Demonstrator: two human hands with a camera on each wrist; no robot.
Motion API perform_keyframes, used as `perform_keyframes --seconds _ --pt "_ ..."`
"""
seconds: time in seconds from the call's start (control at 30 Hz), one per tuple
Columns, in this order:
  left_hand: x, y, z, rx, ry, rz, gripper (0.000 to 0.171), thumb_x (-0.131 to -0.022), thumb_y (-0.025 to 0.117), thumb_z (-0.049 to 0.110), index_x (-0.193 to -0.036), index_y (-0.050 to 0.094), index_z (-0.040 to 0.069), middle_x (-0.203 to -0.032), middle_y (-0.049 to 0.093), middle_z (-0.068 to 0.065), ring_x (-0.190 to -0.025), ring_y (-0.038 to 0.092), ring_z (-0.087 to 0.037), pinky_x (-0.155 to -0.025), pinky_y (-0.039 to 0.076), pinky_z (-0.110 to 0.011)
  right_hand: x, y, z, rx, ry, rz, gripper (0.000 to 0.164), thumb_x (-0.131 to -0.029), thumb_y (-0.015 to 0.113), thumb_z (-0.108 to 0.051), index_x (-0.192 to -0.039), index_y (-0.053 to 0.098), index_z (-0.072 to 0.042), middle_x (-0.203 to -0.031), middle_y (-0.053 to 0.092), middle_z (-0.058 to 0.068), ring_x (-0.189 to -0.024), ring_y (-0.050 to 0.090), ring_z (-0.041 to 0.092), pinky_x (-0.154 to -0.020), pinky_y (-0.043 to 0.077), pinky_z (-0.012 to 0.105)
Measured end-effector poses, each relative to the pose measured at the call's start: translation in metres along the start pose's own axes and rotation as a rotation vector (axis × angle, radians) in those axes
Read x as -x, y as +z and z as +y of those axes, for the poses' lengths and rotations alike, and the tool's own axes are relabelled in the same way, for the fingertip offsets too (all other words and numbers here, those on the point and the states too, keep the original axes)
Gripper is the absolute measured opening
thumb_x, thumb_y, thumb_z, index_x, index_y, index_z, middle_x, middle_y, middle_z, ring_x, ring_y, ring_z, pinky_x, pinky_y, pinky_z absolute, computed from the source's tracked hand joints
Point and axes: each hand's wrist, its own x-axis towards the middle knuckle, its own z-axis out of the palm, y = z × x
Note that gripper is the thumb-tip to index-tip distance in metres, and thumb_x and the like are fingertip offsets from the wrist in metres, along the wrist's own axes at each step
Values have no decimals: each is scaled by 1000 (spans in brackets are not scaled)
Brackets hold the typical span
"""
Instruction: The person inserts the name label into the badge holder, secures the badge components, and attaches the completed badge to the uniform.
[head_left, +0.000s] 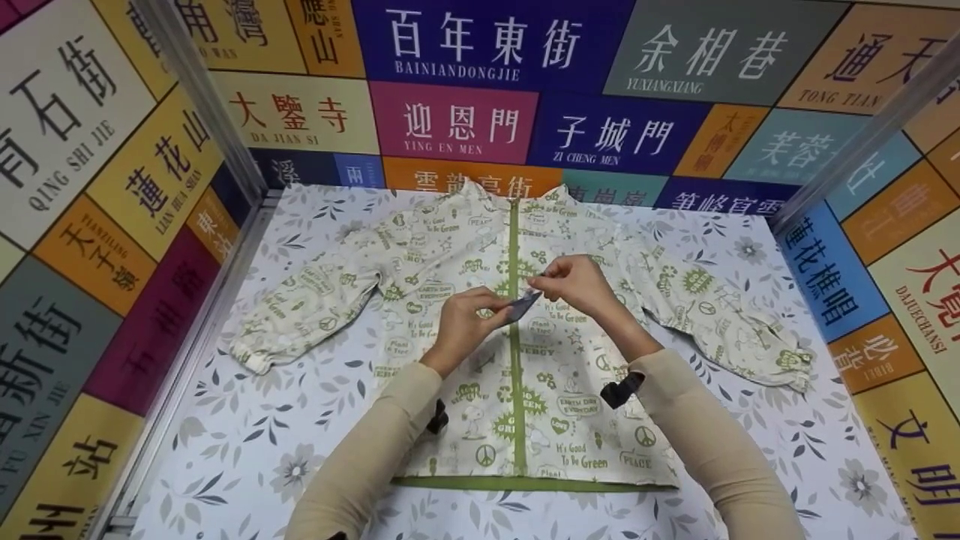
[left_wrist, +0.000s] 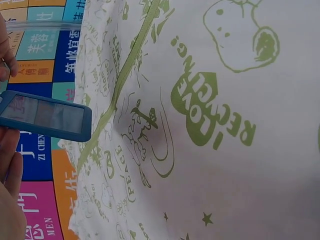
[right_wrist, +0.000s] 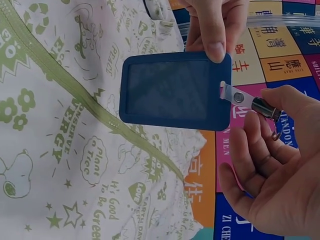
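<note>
A blue badge holder (right_wrist: 167, 90) with a clear window is held above the jacket, near its zipper. My left hand (head_left: 465, 322) pinches the holder at its slotted end, the thumb flat on its face in the right wrist view. A short clear strap (right_wrist: 237, 96) runs from the slot to a metal clip (right_wrist: 265, 107). My right hand (head_left: 577, 281) pinches that clip between thumb and index finger, the other fingers loosely curled below. Under both hands, a white jacket (head_left: 555, 360) with green print and a green zipper (head_left: 514, 405) lies spread flat, sleeves out to the sides.
The table (head_left: 225, 450) has a white cover with grey leaves and flowers. Panels with coloured street-name signs (head_left: 454, 124) stand at the back and both sides, with metal posts (head_left: 217, 97) at the corners. Black straps (head_left: 622, 390) sit on both wrists.
</note>
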Motion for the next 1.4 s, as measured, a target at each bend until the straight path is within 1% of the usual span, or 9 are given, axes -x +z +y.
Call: perform_keyframes --seconds 0.1,0.27,0.5,0.73,0.9,0.97,1.13,1.27,1.4 --pt "1 0 0 35 -28 -13 11 -90 74 20 -96 80 14 -88 75 -1 -77 72 -12 -70 61 -37 0 -2 -2 15 1 -20 39 -87 75 -39 -84 74 0 -70 68 3 -63 61 22 -57 46 30" --pt "2 -1 0 92 -75 -29 12 -91 72 20 -98 80 14 -89 74 -1 -79 70 -12 -72 61 -39 -1 -3 -1 15 -21 -43 29 -89 74 -34 -84 75 -5 -73 70 9 -64 63 17 -62 51 33" --pt "2 0 -2 115 -84 -29 12 -91 72 21 -100 79 16 -91 75 -1 -80 70 -12 -74 61 -41 -1 -6 1 -12 -71 -72 22 -88 76 -29 -87 76 -7 -76 70 14 -64 62 13 -65 53 32" --pt "1 -1 -2 148 -113 -54 15 -90 74 18 -102 78 12 -94 74 -4 -81 71 -15 -79 61 -41 0 -5 1 12 -113 -74 17 -89 74 -28 -87 76 -12 -75 70 6 -68 64 21 -61 50 30" --pt "0 -1 -1 176 -117 -57 17 -89 74 15 -104 77 8 -95 74 -6 -82 71 -17 -78 61 -41 -1 -4 2 55 -135 -53 11 -89 73 -24 -87 75 -13 -77 70 6 -66 61 19 -60 48 30" --pt "-1 -1 -1 178 -114 -56 18 -89 75 15 -105 77 8 -96 74 -6 -82 71 -16 -79 61 -38 -1 -4 2 57 -143 -44 10 -89 72 -22 -88 75 -12 -79 70 7 -65 59 18 -60 47 30" --pt "-2 -2 1 177 -128 -58 23 -87 77 28 -106 77 16 -96 74 -4 -84 71 -13 -79 60 -27 -1 -5 2 43 -165 -41 8 -89 72 -19 -89 74 -12 -83 71 9 -66 58 15 -63 48 31" --pt "-4 -3 1 180 -162 -59 27 -87 73 42 -106 77 22 -96 74 1 -85 70 -11 -80 60 -31 -2 -7 2 21 -193 -60 14 -90 73 -24 -93 73 -10 -85 70 12 -69 60 16 -65 49 31" --pt "-9 -5 3 181 -173 -56 27 -91 68 41 -108 76 22 -98 74 3 -87 69 -9 -85 59 -27 -2 -8 1 0 -215 -83 19 -91 73 -25 -98 72 -8 -90 70 13 -72 62 18 -67 50 29"
